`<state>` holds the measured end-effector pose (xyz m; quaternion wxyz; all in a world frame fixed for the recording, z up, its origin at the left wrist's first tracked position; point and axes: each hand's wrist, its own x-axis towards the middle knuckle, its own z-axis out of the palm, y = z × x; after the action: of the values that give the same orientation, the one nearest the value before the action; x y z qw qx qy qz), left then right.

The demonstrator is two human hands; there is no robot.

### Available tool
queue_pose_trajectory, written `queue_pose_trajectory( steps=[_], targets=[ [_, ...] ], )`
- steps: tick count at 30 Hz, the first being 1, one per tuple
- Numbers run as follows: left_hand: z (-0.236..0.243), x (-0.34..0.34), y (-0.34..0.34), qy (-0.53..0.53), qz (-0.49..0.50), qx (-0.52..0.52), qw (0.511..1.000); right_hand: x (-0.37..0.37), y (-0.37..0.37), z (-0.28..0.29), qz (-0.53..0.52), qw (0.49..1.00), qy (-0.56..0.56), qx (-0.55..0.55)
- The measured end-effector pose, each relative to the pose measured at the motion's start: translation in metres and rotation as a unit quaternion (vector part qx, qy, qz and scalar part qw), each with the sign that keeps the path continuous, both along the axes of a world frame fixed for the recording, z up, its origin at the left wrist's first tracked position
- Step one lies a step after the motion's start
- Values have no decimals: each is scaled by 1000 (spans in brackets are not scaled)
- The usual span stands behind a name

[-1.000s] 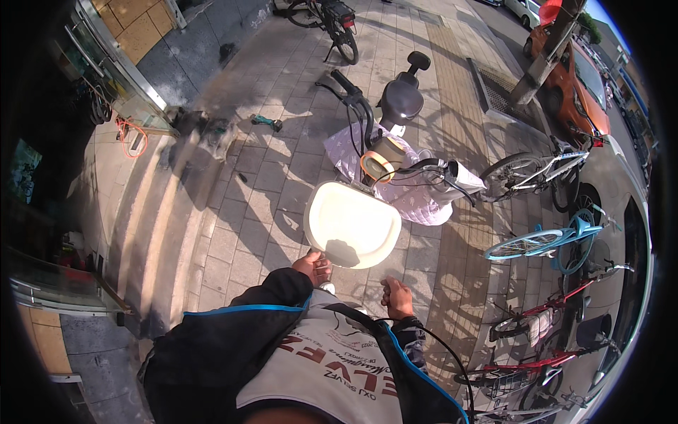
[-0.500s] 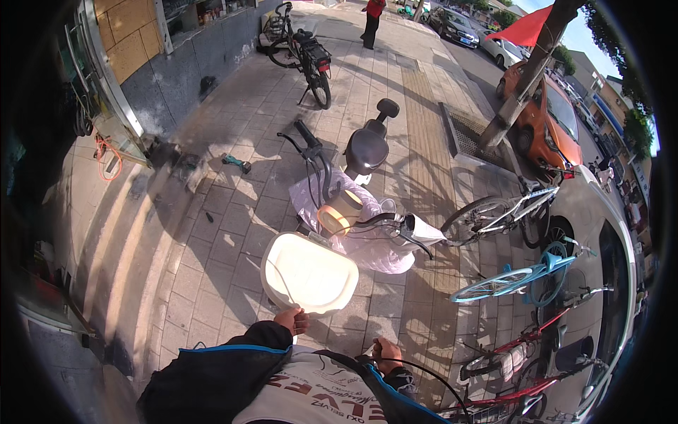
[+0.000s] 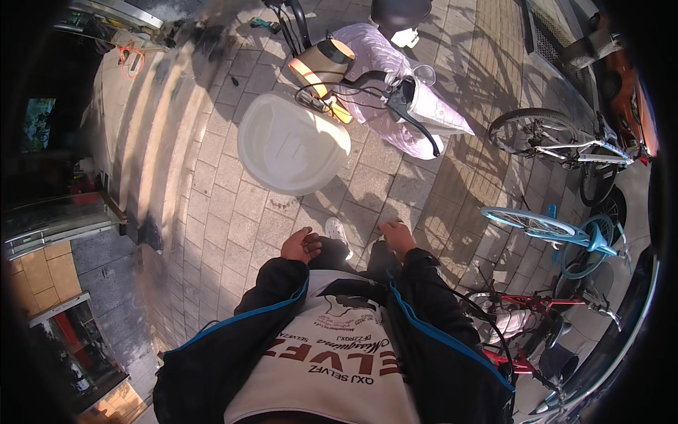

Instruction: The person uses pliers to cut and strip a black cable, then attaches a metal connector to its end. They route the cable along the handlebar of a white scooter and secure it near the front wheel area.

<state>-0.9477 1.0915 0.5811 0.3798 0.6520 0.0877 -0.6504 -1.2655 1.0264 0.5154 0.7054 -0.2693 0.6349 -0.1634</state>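
Observation:
Both of my hands are empty and hang in front of me with loosely curled fingers. My left hand [image 3: 301,245] has its thumb apart from the fingers, below a cream plastic basket [image 3: 293,145] and not touching it. My right hand [image 3: 397,238] is held at about the same height on the other side of a white shoe [image 3: 339,232]. The basket sits at the front of a scooter, beside its handlebar grip [image 3: 422,134]. A lilac quilted cover [image 3: 364,49] drapes over the scooter's front. Behind the basket is a tan cylinder with an orange rim [image 3: 330,56].
To the right stand a white bicycle [image 3: 540,134], a light-blue bicycle [image 3: 530,220] and a red bicycle [image 3: 537,302]. Steps [image 3: 145,134] lead up to a doorway on the left. A teal tool [image 3: 265,26] lies on the paving, and an orange cord [image 3: 131,62] near the doorway.
My view has tilted down, so the scooter sits higher in it. My left hand has come away from the basket rim. Both hands now hang nearer each other's height, and a shoe shows between them.

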Motion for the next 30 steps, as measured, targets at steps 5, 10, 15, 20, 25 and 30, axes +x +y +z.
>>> queue_pose_trajectory(
  steps=[5, 10, 15, 20, 25, 30],
  targets=[
    [-49, -15, 16, -16, -96, 14, 995, 0, -13, -54, 117, 984, 87, -105],
    [-147, -30, -30, -116, -225, -20, 967, -1, -56, -163, 289, 924, 193, -161],
    [-265, -34, -76, -193, -204, -145, 949, 23, -109, -275, 281, 920, 174, -211],
    [-340, -36, -116, -293, -189, -227, 909, 67, -181, -339, 257, 894, 134, -343],
    [-410, -31, -150, -320, -182, -293, 882, 96, -266, -391, 207, 861, 182, -429],
    [-462, -1, -162, -373, -214, -348, 833, 140, -337, -360, 256, 789, 243, -504]
  ],
)
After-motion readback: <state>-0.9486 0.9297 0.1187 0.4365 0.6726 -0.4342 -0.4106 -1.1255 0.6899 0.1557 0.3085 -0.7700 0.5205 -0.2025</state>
